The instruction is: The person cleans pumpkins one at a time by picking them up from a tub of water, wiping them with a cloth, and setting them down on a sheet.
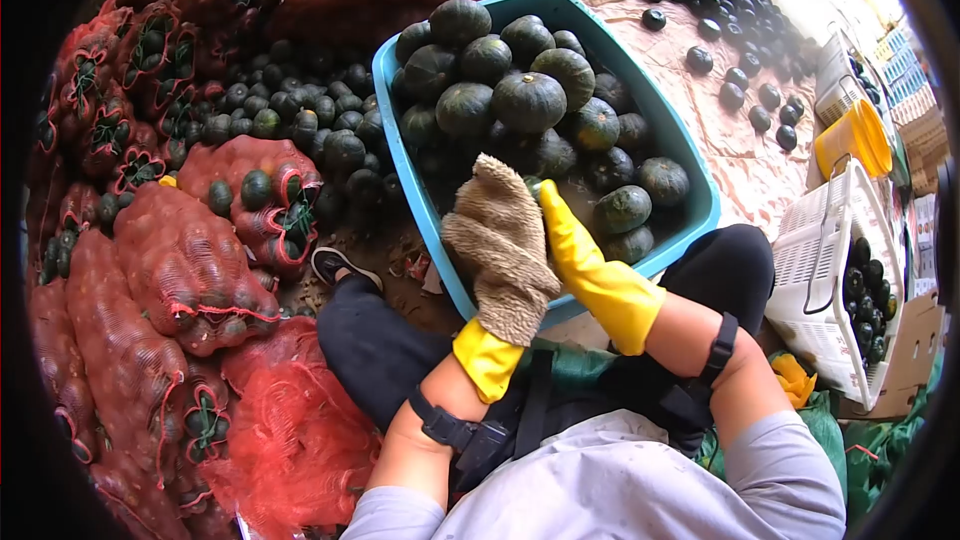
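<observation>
Dark green pumpkins [528,102] fill much of a blue tub [690,155] between my knees. My left hand [503,250], in a yellow glove, is covered by a brown fleecy cloth [500,230] over the tub's near left part. Close beside it, my right hand [575,245] in a yellow glove has its fingers bent against the far side of the cloth. A small bit of a green pumpkin shows between the two hands; most of it is hidden. The fingers of my left hand are hidden under the cloth.
Red mesh sacks [185,265] of pumpkins are stacked at the left, with loose small pumpkins [265,122] beside the tub. More pumpkins lie on a pale sheet [740,155] at the upper right. White crates [805,250] and a yellow container [853,140] stand at the right.
</observation>
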Tool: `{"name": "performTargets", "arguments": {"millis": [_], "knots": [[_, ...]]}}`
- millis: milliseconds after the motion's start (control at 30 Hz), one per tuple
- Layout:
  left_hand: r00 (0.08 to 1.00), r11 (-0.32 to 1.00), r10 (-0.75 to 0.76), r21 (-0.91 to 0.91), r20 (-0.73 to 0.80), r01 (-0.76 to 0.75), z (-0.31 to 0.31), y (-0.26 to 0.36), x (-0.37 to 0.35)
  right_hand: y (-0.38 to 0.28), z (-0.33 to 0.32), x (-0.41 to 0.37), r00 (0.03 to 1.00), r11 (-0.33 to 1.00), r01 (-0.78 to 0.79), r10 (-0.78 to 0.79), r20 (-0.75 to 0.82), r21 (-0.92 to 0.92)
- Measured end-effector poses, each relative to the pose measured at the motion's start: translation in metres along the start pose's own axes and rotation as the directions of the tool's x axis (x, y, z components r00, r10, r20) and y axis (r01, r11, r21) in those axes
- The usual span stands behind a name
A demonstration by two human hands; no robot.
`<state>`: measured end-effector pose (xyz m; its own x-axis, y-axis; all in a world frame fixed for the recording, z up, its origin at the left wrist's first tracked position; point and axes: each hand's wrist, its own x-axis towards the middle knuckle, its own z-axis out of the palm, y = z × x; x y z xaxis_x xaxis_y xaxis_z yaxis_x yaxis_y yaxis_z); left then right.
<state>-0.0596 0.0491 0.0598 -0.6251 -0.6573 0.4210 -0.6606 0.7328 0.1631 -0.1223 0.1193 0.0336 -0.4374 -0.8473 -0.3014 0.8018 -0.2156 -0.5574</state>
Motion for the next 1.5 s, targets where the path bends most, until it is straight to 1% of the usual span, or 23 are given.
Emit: {"name": "performTargets", "arguments": {"millis": [100,167,267,333,433,533,600,700,733,800,900,933,967,1000,1067,1100,1200,1233,1267,1333,1400,1467,1500], "knots": [[0.979,0.923,0.151,-0.334,-0.140,-0.190,-0.012,-0.010,0.003,0.018,-0.048,0.009,0.941,0.756,0.330,-0.310,0.135,-0.566],[0.958,0.808,0.285,-0.530,-0.033,-0.258,-0.036,-0.030,0.013,0.005,-0.014,-0.015,0.998,0.954,-0.011,-0.006,-0.059,-0.299],[0.952,0.826,0.246,-0.553,0.184,-0.106,-0.019,-0.062,0.019,-0.033,0.020,-0.023,0.863,0.884,-0.449,0.391,-0.321,-0.129],[0.981,0.759,0.191,-0.638,0.029,-0.128,-0.043,-0.057,0.016,-0.035,-0.005,-0.020,0.883,0.879,-0.470,0.467,0.050,0.078],[0.991,0.626,0.112,-0.780,0.068,-0.017,-0.063,-0.050,0.013,-0.042,-0.008,-0.023,0.885,0.872,-0.466,0.457,0.091,0.154],[0.925,0.121,-0.136,-0.920,0.356,0.372,-0.065,-0.039,0.015,-0.056,0.000,-0.038,0.842,0.804,-0.526,0.539,0.035,0.276],[0.888,0.009,-0.129,-0.895,0.441,0.446,-0.057,-0.046,0.016,-0.078,0.005,-0.066,0.870,0.900,-0.418,0.437,-0.230,0.126],[0.799,-0.114,-0.155,-0.814,0.581,0.569,-0.053,-0.049,0.020,-0.166,-0.043,-0.051,0.994,0.982,-0.002,0.022,0.103,-0.191],[0.761,-0.151,-0.170,-0.779,0.626,0.608,-0.053,-0.048,0.021,-0.216,-0.018,-0.051,0.991,0.984,0.128,-0.131,-0.021,-0.125],[0.715,-0.231,-0.209,-0.744,0.667,0.627,-0.059,-0.042,0.023,-0.243,0.004,-0.050,0.969,0.880,0.176,-0.233,-0.077,-0.441],[0.901,0.299,-0.093,-0.851,0.424,0.432,-0.043,-0.050,0.015,-0.214,0.017,-0.045,0.999,-0.003,-0.003,-0.047,-0.003,-1.000],[0.922,0.394,-0.059,-0.840,0.383,0.374,-0.039,-0.052,0.013,-0.204,0.013,-0.044,0.999,-0.366,-0.026,0.021,-0.036,-0.930],[0.910,0.497,-0.033,-0.783,0.413,0.373,-0.035,-0.057,0.017,-0.177,-0.037,-0.024,0.983,-0.523,0.181,0.121,0.138,-0.833],[0.905,0.377,-0.057,-0.830,0.421,0.410,-0.029,-0.056,0.015,-0.152,-0.084,-0.006,0.925,-0.635,0.380,0.250,0.287,-0.673],[0.891,0.125,-0.092,-0.883,0.444,0.452,-0.009,-0.055,0.007,-0.124,-0.042,0.003,0.999,-0.605,-0.033,0.003,-0.044,-0.795],[0.864,-0.119,-0.121,-0.871,0.489,0.476,0.010,-0.056,0.002,-0.113,-0.045,0.011,0.991,-0.356,-0.109,-0.114,-0.073,-0.928],[0.990,0.632,-0.023,-0.765,0.141,0.124,-0.029,-0.042,-0.004,-0.069,-0.034,0.004,0.951,0.595,-0.099,-0.180,-0.252,-0.798],[0.997,0.803,0.067,-0.594,0.037,-0.032,-0.041,-0.038,-0.002,-0.059,-0.016,-0.009,0.974,0.698,-0.028,-0.142,-0.177,-0.715],[0.996,0.753,0.090,-0.653,-0.022,-0.082,-0.047,-0.036,0.002,-0.049,0.002,-0.024,0.988,0.786,0.038,-0.121,-0.093,-0.617],[0.988,0.705,0.135,-0.693,-0.074,-0.149,-0.053,-0.029,0.005,-0.010,-0.019,-0.017,0.955,0.428,0.270,-0.233,0.184,-0.862],[0.982,0.730,0.182,-0.662,-0.056,-0.173,-0.056,-0.026,0.005,-0.010,0.008,-0.030,0.927,0.350,0.313,-0.315,0.203,-0.883],[0.967,0.914,0.121,-0.406,0.223,-0.021,-0.077,0.000,0.009,-0.009,-0.005,-0.001,0.819,0.308,0.293,-0.569,0.072,-0.905],[0.969,0.865,0.205,-0.489,0.140,-0.112,-0.042,-0.003,-0.012,-0.012,-0.012,0.007,0.794,0.263,0.220,-0.608,0.016,-0.939]]}}
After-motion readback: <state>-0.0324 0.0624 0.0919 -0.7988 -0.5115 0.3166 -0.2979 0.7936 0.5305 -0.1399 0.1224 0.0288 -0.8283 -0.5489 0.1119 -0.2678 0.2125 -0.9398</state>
